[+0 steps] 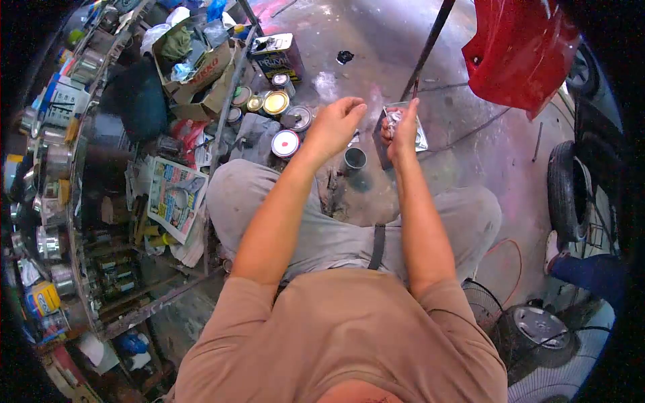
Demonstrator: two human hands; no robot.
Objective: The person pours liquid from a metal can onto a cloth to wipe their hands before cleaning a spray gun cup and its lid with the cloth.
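My left hand (339, 124) hovers above the cups and tins on the floor, fingers loosely bent, with nothing visible in it. A small dark cup (355, 158) stands just below that hand. My right hand (404, 134) is closed around a crumpled whitish wad (393, 122), which looks like rag or paper. Near its thumb a thin dark stick-like thing (415, 87) points up; I cannot tell whether the hand holds it. Behind the right hand is a flat rectangular tin or board (422, 139). A white-lidded can (285, 144) with a red dot sits left of my left hand.
Several paint cans (275, 103) and a large rectangular tin (279, 57) stand at the upper left. Shelving with tins (57, 161), a cardboard box (205, 77) and newspaper (176, 195) line the left. A red car panel (521, 54) hangs upper right; a tyre (563, 191) stands below.
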